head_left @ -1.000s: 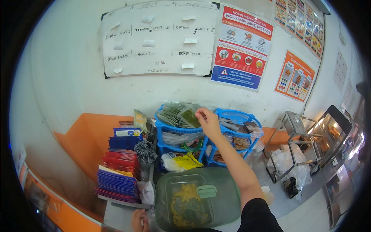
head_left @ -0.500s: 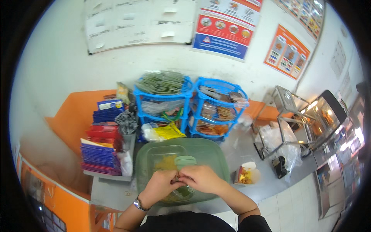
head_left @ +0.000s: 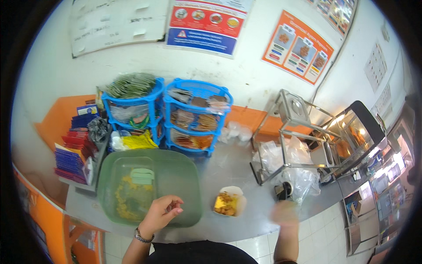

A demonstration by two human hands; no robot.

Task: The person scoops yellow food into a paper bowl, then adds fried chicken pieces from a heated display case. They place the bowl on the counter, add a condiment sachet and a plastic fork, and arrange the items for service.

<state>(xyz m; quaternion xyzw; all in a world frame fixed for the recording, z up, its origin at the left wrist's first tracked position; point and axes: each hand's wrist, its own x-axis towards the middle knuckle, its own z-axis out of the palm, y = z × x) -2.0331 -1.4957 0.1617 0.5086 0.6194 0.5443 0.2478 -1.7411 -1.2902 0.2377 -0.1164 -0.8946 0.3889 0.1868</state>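
the hands, together over the tub (head_left: 182, 182) half a second ago, have parted — the left hand (head_left: 161, 213) hangs over its near right side, fingers loosely curled, nothing seen in them, while the right hand (head_left: 285, 213) blurs near the black holder (head_left: 280, 192), its grip impossible to tell. that leaves the food box (head_left: 233, 190) untouched between them, with bare table (head_left: 228, 171) behind it — though the near edge runs close below and the rack (head_left: 307, 166) bounds the right.
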